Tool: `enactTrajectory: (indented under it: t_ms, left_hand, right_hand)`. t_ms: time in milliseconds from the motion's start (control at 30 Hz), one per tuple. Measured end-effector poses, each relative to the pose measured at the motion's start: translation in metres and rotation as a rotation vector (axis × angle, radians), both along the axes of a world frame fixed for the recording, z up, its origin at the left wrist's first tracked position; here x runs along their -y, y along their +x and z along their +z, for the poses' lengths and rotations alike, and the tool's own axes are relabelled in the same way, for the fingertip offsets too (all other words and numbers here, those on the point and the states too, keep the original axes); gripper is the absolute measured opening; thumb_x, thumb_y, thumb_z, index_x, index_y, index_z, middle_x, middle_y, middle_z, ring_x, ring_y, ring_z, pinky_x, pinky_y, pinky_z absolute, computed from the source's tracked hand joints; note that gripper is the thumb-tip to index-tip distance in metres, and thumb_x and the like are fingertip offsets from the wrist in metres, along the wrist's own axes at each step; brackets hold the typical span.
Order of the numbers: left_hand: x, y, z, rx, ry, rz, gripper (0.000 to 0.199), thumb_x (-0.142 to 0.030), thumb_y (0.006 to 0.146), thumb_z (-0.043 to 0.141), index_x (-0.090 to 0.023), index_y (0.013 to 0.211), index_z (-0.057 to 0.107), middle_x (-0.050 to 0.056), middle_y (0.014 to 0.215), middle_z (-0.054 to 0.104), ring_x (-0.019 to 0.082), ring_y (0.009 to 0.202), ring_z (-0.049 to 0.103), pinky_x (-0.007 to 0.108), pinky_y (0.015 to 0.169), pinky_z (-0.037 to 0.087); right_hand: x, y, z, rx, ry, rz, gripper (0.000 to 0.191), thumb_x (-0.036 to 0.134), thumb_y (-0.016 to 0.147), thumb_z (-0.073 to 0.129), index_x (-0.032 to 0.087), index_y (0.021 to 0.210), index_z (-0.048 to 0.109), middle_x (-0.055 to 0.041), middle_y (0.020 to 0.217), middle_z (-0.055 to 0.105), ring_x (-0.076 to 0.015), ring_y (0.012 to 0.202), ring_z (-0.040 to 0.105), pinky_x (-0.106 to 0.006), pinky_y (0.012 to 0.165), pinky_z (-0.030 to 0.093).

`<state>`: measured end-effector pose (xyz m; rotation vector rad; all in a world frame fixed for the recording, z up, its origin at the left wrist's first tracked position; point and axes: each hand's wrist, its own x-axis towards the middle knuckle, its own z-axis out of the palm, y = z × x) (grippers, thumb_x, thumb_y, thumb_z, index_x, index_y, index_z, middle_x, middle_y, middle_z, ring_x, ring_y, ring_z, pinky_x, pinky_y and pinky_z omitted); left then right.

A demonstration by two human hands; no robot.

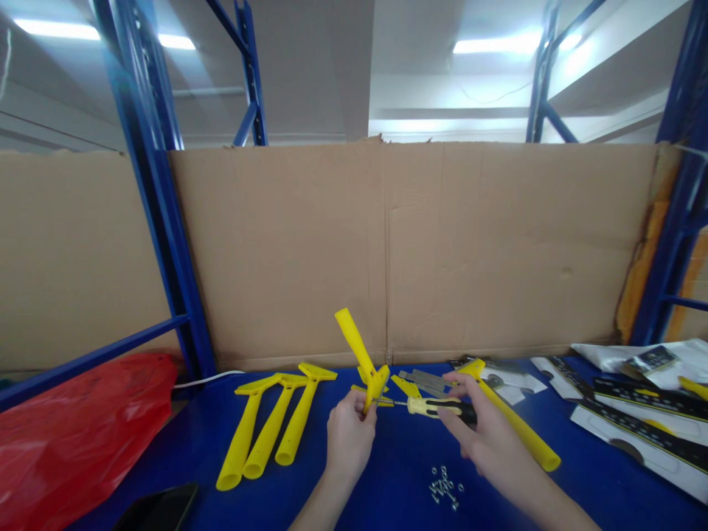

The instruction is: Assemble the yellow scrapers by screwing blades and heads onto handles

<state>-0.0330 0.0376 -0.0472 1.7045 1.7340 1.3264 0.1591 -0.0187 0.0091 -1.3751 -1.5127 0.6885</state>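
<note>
My left hand (350, 435) is closed around the head of a yellow plastic scraper (354, 341), whose tube handle tilts up and to the left. In my right hand (480, 428) is a screwdriver (428, 406) with a cream and black handle, held level. Its shaft points left, and the tip meets the scraper head near my left fingers; whether it sits in a screw is too small to tell. Metal blades (428, 383) lie just behind the screwdriver. Another yellow scraper handle (520, 424) lies under my right hand and wrist.
Three yellow scraper handles (287, 428) lie in a row at left. Loose screws and nuts (444, 487) are scattered in front. Printed packaging cards (641, 435) are piled at right. A red plastic bag (94, 435) and a dark phone-like object (158, 509) are at left; cardboard (287, 243) stands behind.
</note>
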Motion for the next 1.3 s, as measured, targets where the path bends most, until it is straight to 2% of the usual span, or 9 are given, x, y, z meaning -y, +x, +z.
enactTrajectory:
  t_ms: [133,267,533,667,767,900,1033,1133,1300]
  left_hand:
    - [-0.001,0.0,-0.001,0.029,0.009,-0.013,0.013,-0.013,0.076,0.055,-0.019,0.065,0.057,0.0,0.062,0.066,0.015,0.061,0.064,0.021,0.058,0.042]
    - [0.0,0.0,0.0,0.028,0.006,-0.008,0.013,-0.013,0.075,0.056,-0.019,0.064,0.057,0.0,0.062,0.067,0.015,0.061,0.064,0.021,0.058,0.042]
    - [0.0,0.0,0.0,0.022,0.013,-0.013,0.013,-0.011,0.075,0.055,-0.019,0.066,0.057,0.0,0.064,0.067,0.015,0.061,0.064,0.021,0.059,0.042]
    - [-0.001,0.0,-0.002,0.016,0.008,-0.005,0.013,-0.011,0.076,0.055,-0.019,0.066,0.057,-0.001,0.062,0.066,0.015,0.062,0.065,0.021,0.059,0.042]
    - [-0.001,0.0,-0.002,0.013,0.008,-0.003,0.013,-0.012,0.076,0.055,-0.019,0.065,0.056,-0.001,0.062,0.066,0.015,0.062,0.064,0.021,0.059,0.042]
    - [0.0,0.001,-0.001,0.02,0.027,-0.004,0.014,-0.012,0.075,0.055,-0.02,0.063,0.055,-0.001,0.06,0.064,0.014,0.059,0.063,0.02,0.057,0.041]
    - [0.001,0.001,0.001,0.019,0.024,-0.001,0.015,-0.01,0.075,0.054,-0.02,0.063,0.053,-0.002,0.059,0.063,0.013,0.056,0.061,0.02,0.056,0.04]
    - [0.001,0.001,0.002,0.024,0.02,0.001,0.016,-0.009,0.074,0.054,-0.02,0.064,0.051,-0.002,0.059,0.062,0.013,0.055,0.06,0.02,0.055,0.038]
    - [0.0,0.001,0.001,0.034,0.016,0.003,0.015,-0.009,0.074,0.054,-0.021,0.065,0.051,-0.003,0.058,0.06,0.013,0.054,0.059,0.019,0.053,0.038]
  right_hand:
    - [0.001,0.001,-0.001,-0.052,0.021,0.061,0.038,0.029,0.077,0.046,0.026,0.115,0.04,-0.002,0.095,0.055,-0.006,0.041,0.046,-0.018,0.029,0.029]
    - [-0.005,0.005,-0.002,-0.05,-0.039,0.048,0.035,0.036,0.077,0.047,0.025,0.11,0.042,-0.0003,0.091,0.055,-0.0057,0.038,0.045,-0.019,0.029,0.032]
    - [-0.008,0.006,-0.001,0.059,-0.118,0.002,0.041,0.053,0.086,0.033,0.021,0.104,0.051,0.0074,0.048,0.048,-0.0124,0.029,0.046,-0.022,0.031,0.033]
    - [-0.002,0.0,-0.001,0.035,0.008,-0.04,0.033,0.041,0.082,0.045,0.023,0.11,0.047,0.0003,0.077,0.061,-0.0088,0.035,0.046,-0.022,0.033,0.035]
    - [0.0,0.0,-0.002,-0.016,0.035,-0.01,0.037,0.033,0.078,0.047,0.026,0.113,0.043,-0.0027,0.095,0.058,-0.0083,0.041,0.049,-0.022,0.031,0.033]
    - [-0.004,0.004,0.0,-0.014,-0.024,0.007,0.029,0.04,0.082,0.043,0.025,0.106,0.044,0.0036,0.072,0.055,-0.0094,0.036,0.046,-0.022,0.034,0.036]
    - [-0.008,0.006,0.001,0.065,-0.149,0.046,0.035,0.051,0.086,0.035,0.022,0.102,0.047,0.0071,0.05,0.048,-0.0132,0.033,0.047,-0.023,0.033,0.035]
    - [-0.006,0.004,0.0,0.069,-0.084,0.01,0.034,0.048,0.085,0.04,0.023,0.106,0.047,0.0058,0.057,0.053,-0.0116,0.033,0.046,-0.024,0.035,0.037]
    - [-0.002,0.002,-0.004,0.008,0.057,0.011,0.036,0.031,0.079,0.049,0.025,0.113,0.042,-0.0015,0.09,0.059,-0.0096,0.042,0.051,-0.023,0.033,0.033]
